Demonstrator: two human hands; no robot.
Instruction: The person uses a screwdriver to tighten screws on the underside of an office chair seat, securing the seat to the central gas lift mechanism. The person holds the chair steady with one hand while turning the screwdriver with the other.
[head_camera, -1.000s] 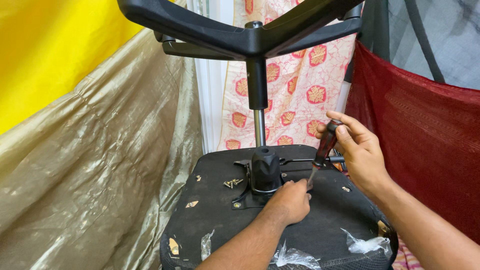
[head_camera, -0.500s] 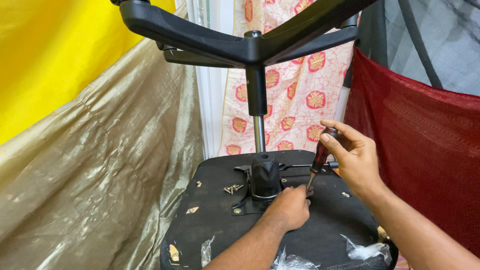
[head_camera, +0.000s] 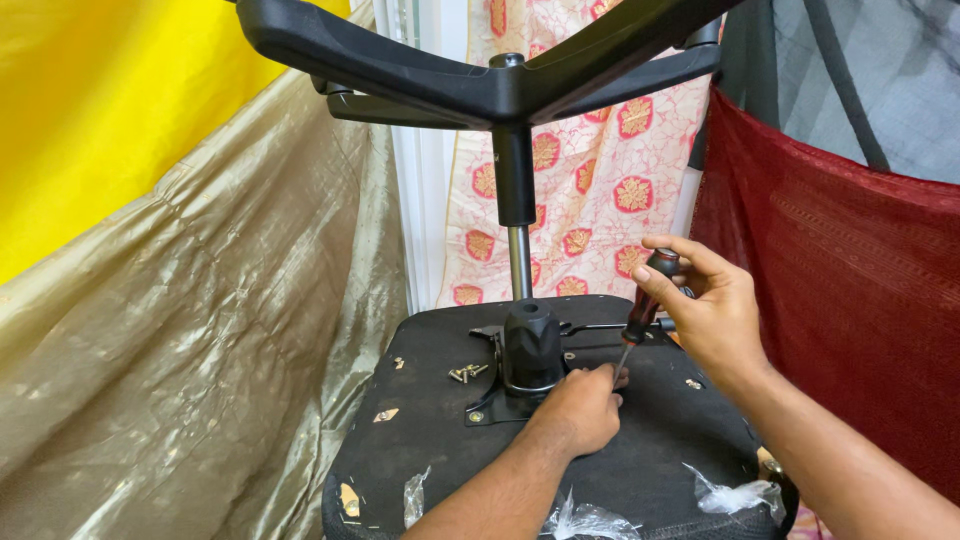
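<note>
Upturned chair seat (head_camera: 440, 440): screwdriver (head_camera: 646, 305) tip hidden behind left hand (head_camera: 578, 410).

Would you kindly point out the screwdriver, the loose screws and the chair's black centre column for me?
screwdriver (head_camera: 645, 308): head view, on its dark handle below the right hand's fingers.
loose screws (head_camera: 466, 373): head view, on the small pile lying on the seat underside.
black centre column (head_camera: 532, 345): head view, on its wide lower housing.

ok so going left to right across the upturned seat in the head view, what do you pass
torn patch → loose screws → black mechanism hub → left hand → screwdriver → right hand
</note>
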